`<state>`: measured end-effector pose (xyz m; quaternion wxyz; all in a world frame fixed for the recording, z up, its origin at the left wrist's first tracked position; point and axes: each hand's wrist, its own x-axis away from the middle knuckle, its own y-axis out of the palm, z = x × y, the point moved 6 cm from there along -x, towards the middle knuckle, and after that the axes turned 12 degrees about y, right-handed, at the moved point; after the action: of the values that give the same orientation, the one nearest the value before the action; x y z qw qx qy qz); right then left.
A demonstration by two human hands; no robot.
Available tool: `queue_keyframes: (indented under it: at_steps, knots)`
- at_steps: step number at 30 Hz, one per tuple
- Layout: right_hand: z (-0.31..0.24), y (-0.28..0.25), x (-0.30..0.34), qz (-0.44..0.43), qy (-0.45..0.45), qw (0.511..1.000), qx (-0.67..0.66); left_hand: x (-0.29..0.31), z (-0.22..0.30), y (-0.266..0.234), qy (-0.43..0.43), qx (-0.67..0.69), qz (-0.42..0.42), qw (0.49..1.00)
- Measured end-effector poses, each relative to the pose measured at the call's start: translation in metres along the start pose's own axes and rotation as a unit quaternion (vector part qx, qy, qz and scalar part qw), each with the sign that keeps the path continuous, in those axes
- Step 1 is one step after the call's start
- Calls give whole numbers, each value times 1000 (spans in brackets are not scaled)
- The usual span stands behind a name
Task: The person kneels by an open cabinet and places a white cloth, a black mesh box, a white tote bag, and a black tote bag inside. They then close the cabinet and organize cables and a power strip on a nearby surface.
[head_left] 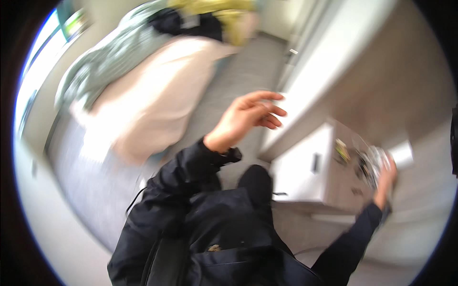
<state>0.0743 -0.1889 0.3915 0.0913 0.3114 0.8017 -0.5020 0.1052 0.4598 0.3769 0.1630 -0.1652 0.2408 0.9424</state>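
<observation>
My left hand [248, 117] is raised in mid-air over the floor, near the centre of the view. Its fingers are apart and loosely bent, with nothing in them. Off to the right, my right hand [385, 176] reaches over the top of a small white cabinet [301, 164]. Its fingers are against a shiny, crinkled, see-through bundle [374, 162] that looks like plastic and seems to be gripped; blur hides its exact kind. Dark thin items [363, 169] lie beside the bundle on the cabinet top, along with a small yellow-green item [341, 150].
A bed with a pale pink sheet [162, 86] stands at the far left. A grey-green quilt [102, 66], a black cloth [205, 26] and a yellow cloth [234, 24] lie on it. Grey floor [234, 76] runs between bed and wall. A white block [402, 155] is near my right hand.
</observation>
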Motion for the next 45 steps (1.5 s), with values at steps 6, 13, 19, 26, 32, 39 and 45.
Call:
queue_keyframes:
  at_steps: [6,13,19,26,32,39,45]
  knots:
    - [-11,16,35,27,-28,994,102,197,10,-186,45,-141,308,940]
    - [-70,55,93,27,-53,993,100,600,90,-249,47,-539,634,553]
    - [-83,61,98,20,-63,993,99,863,115,-183,-196,-664,705,153]
    - [-45,-32,95,72,-42,987,140,953,42,-186,-506,-494,706,-39]
    - [-65,-62,112,62,-188,969,148,779,-14,-326,-160,-658,555,483]
    - [-52,-101,-4,76,116,876,-461,428,-55,-290,17,-482,372,793]
    - [-103,-168,-2,64,53,918,-387,232,-93,-130,42,-426,157,890]
